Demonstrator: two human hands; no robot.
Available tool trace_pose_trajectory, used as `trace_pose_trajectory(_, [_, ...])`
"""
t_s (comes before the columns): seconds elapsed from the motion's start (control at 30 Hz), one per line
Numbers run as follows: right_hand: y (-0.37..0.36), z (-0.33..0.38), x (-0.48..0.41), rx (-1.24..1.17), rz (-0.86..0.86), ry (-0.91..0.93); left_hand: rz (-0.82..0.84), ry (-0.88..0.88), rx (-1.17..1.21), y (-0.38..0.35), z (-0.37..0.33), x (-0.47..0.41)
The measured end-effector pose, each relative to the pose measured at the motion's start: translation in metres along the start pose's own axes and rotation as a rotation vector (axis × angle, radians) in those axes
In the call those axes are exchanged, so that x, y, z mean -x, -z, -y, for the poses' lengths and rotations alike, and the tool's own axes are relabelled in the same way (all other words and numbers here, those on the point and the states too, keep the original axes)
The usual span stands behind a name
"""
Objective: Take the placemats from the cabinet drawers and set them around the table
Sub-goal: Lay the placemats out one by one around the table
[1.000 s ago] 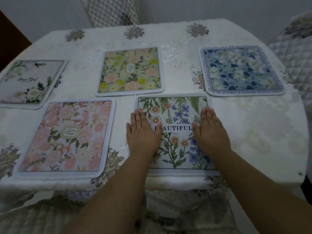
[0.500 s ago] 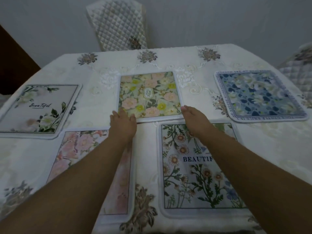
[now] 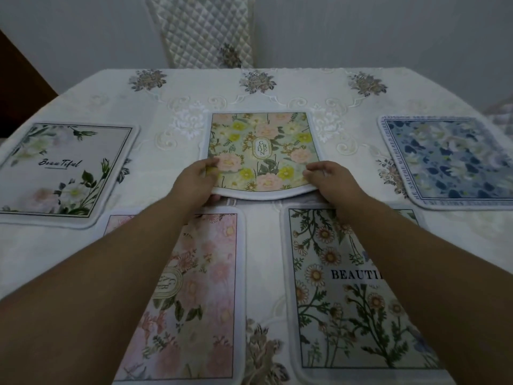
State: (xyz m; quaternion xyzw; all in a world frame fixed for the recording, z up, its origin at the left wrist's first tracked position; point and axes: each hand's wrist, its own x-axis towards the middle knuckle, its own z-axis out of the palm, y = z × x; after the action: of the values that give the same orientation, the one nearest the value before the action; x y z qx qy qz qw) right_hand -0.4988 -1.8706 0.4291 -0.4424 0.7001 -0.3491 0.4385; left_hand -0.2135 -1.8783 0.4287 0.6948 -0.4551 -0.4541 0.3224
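Several floral placemats lie on the white embroidered tablecloth [image 3: 277, 90]. The green and yellow "Garden" placemat [image 3: 262, 143] sits at the centre, its near edge lifted off the cloth. My left hand [image 3: 195, 183] pinches its near left corner, and my right hand [image 3: 334, 182] pinches its near right corner. A pink floral placemat [image 3: 205, 301] lies under my left forearm. A daisy "Beautiful" placemat [image 3: 344, 315] lies under my right forearm. A white-flower placemat [image 3: 63, 173] is at the left, a blue one [image 3: 449, 159] at the right.
A quilted chair back [image 3: 200, 31] stands behind the table's far edge against a grey wall. A dark wooden surface [image 3: 19, 87] shows at the far left. Part of another quilted chair [image 3: 499, 109] appears at the right edge.
My hands left the daisy placemat, reached forward to the green one, and now pinch its near corners and lift that edge. The view has tilted up and moved closer.
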Motion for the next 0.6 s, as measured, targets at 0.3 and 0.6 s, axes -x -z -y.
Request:
trace_pose_trajectory(0.3, [0.023, 0.022, 0.038, 0.007, -0.005, 0.054, 0.023, -0.114, 0.121, 0.005, -0.014, 0.053])
trace_pose_trajectory(0.6, [0.094, 0.062, 0.203, -0.158, -0.064, 0.157, 0.035, -0.236, 0.261, 0.051, -0.065, 0.2])
